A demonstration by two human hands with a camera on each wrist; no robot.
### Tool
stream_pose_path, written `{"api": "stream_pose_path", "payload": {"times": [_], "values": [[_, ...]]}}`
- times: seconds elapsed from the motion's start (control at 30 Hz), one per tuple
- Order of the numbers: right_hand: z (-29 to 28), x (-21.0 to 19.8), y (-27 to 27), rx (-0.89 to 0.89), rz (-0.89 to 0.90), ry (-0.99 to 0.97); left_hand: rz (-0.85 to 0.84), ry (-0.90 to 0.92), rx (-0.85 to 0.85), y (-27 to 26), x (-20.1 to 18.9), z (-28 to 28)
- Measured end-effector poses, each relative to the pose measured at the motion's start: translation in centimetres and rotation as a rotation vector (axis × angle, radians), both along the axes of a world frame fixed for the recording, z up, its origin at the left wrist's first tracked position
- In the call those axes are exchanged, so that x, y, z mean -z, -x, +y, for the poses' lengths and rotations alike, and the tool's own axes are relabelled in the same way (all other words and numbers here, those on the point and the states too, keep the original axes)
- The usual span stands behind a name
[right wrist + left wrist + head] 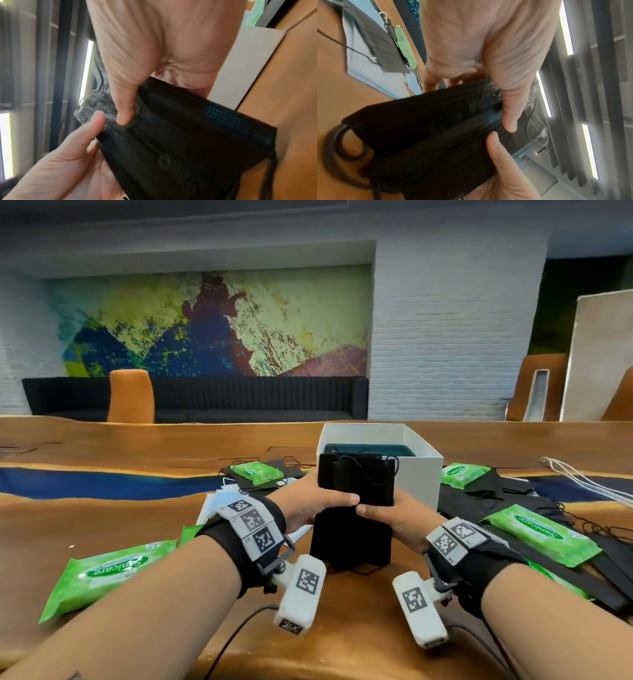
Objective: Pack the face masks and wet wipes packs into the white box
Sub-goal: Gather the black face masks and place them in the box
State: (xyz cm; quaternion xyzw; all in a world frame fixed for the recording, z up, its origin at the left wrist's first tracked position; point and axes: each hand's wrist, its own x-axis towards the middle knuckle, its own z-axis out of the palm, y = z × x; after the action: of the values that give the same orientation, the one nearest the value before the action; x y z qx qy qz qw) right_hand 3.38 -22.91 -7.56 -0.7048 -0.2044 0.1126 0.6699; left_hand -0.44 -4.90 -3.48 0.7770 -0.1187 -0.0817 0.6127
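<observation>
A long wooden table with a blue inlay band carries the whole job. At twelve o'clock from the person stands the white box, open-topped, with something dark teal already visible inside. Green wet wipes packs lie scattered around it: one at eight o'clock, one at three o'clock, and two smaller-looking ones beside the box at eleven and one o'clock. Loose black masks spread at two o'clock, pale blue ones at ten.

At centre, a stack of black face masks is held upright just in front of the box, apparently to square its edges so it slips in as one bundle. The left hand grips the stack's left edge, thumb across the front; the right hand clamps the opposite edge, its thumb tip meeting the left one. Wrist views show fingers pinching the pleated fabric, with ear loops dangling below.
</observation>
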Motion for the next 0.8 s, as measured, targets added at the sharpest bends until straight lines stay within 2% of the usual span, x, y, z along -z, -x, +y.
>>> {"api": "stream_pose_path", "payload": {"times": [0.23,0.4,0.5,0.67,0.8], "values": [[0.5,0.0,0.0,-0.018,0.038,0.006,0.053,0.128,0.015,-0.8,0.6,-0.7],[1.2,-0.9,0.7,-0.025,0.001,-0.102,-0.037,0.268,0.015,-0.8,0.0,-1.4],[0.9,-0.8,0.4,-0.001,-0.036,-0.038,-0.061,0.306,-0.035,-0.8,0.2,-1.0],[-0.2,0.1,-0.9,0.138,-0.041,0.037,-0.074,0.143,-0.027,-0.8,1.2,-0.1],[0.1,0.3,-0.9,0.174,-0.065,0.061,-0.105,-0.005,-0.026,-0.8,2.0,0.0]]}}
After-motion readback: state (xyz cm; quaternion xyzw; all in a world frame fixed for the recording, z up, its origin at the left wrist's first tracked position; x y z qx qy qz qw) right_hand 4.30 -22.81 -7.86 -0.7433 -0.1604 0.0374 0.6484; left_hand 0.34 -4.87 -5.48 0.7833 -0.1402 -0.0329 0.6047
